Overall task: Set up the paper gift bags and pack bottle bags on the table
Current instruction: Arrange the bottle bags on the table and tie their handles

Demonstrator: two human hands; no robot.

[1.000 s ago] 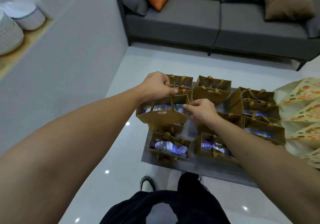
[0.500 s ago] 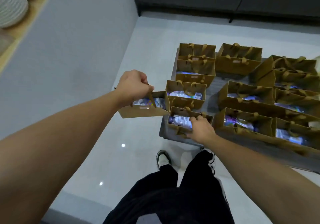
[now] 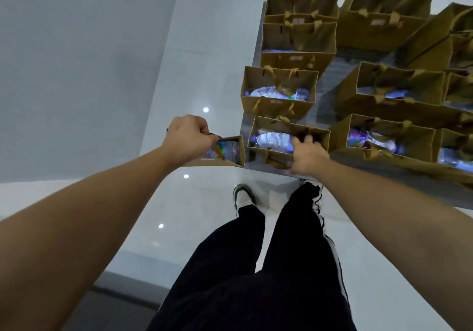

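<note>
Several brown paper gift bags with ribbon handles stand on a low grey table (image 3: 384,192); most hold bottles wrapped in shiny plastic. My left hand (image 3: 188,139) grips the handles of one brown bag (image 3: 230,151), holding it off the table's left edge above the floor, with a bottle showing inside. My right hand (image 3: 305,155) grips the near rim of the front-left bag (image 3: 271,139) on the table, fingers curled into its opening over the wrapped bottle.
Glossy white floor lies left of and below the table, and a grey wall rises at the left. My legs in black trousers and my shoes (image 3: 244,197) stand right at the table's near edge. More bags (image 3: 389,136) crowd the table to the right.
The view tilted down, losing the sofa. My left hand carried its bag off the table leftwards and lower, close to the table's corner. My right hand came down onto the front-left bag.
</note>
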